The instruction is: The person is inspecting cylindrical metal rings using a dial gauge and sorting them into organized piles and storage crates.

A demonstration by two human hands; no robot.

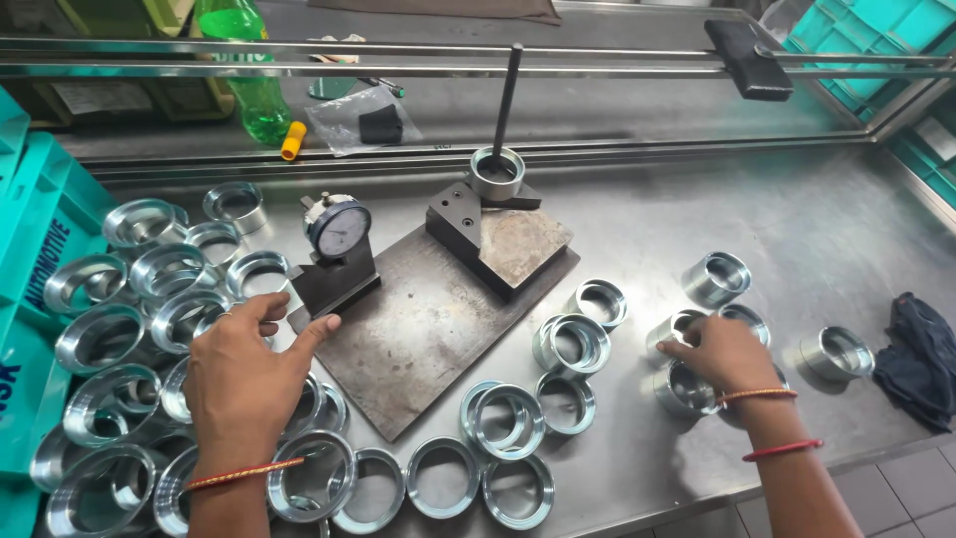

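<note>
Head cam looking straight down at a brushed stainless bench covered in machined steel rings (119, 334), all shiny turned metal with hollow bores and thin walls. Left hand (244, 374) is spread flat, fingers wide and gripping nothing, hovering over the big heap of rings on the left, with the fingertips right at the corner of the dark steel base plate (418, 329). Right hand (727, 354) is palm-down on a small cluster of shorter, chunkier rings (687, 389) on the right side of the bench, fingers curled over their tops; can't tell if it's actually pinching one or just resting on them. Both wrists have thin red-orange thread bangles.

The base plate is a dull, scuffed rectangle set at an angle in the middle. On it sits a dial gauge (339, 229) with a round blue-rimmed face on a black wedge stand, plus a dark block fixture (493, 244) with a rusty-looking top and one ring (496, 171) seated at its back, a black rod standing up out of it.

More flat rings (498, 418) lie loose along the front edge. Off to the right there's a crumpled dark rag (921, 359). Teal plastic crates (35, 259) sit hard left, and a green plastic bottle (249, 70) stands at the back behind the rail.
</note>
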